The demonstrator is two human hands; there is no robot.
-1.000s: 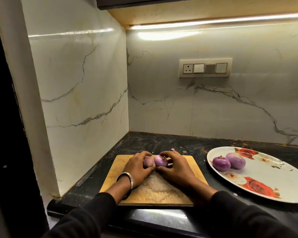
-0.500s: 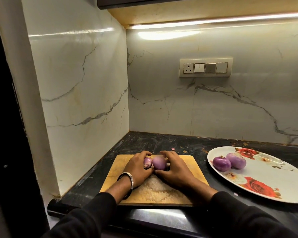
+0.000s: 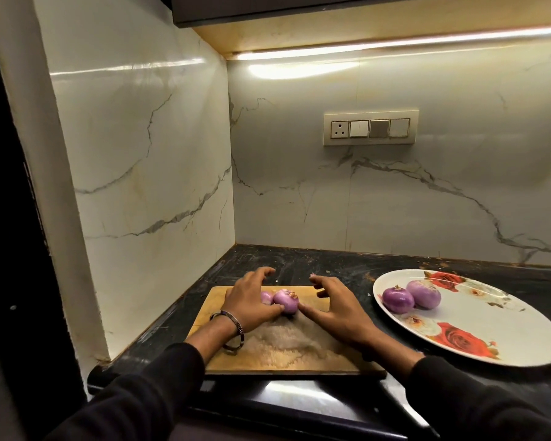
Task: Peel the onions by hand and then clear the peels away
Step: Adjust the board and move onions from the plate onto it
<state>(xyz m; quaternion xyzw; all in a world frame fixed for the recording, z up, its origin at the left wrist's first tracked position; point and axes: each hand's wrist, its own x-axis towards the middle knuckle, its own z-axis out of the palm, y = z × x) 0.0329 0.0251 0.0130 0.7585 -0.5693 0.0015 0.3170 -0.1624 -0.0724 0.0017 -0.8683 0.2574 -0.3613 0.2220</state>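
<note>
A: Onions, two on the cutting board [image 3: 312, 361]: a larger onion [image 3: 286, 301] and a smaller onion [image 3: 266, 297] touching its left side. Two more onions [image 3: 411, 296] sit on the floral plate [image 3: 490, 332].

B: Which step?

A: Peeling, I'd judge. The left hand [image 3: 247, 302] lies over the smaller one, thumb against the larger; whether it truly grips, I cannot tell. The right hand [image 3: 337, 305] hovers just beside, fingers spread, holding nothing.

B: Orientation?

A: The larger one's stem end tilts up and away from the person (papery tip showing), axis roughly upright. Next, the right fingers need to pinch loose skin there.
</note>
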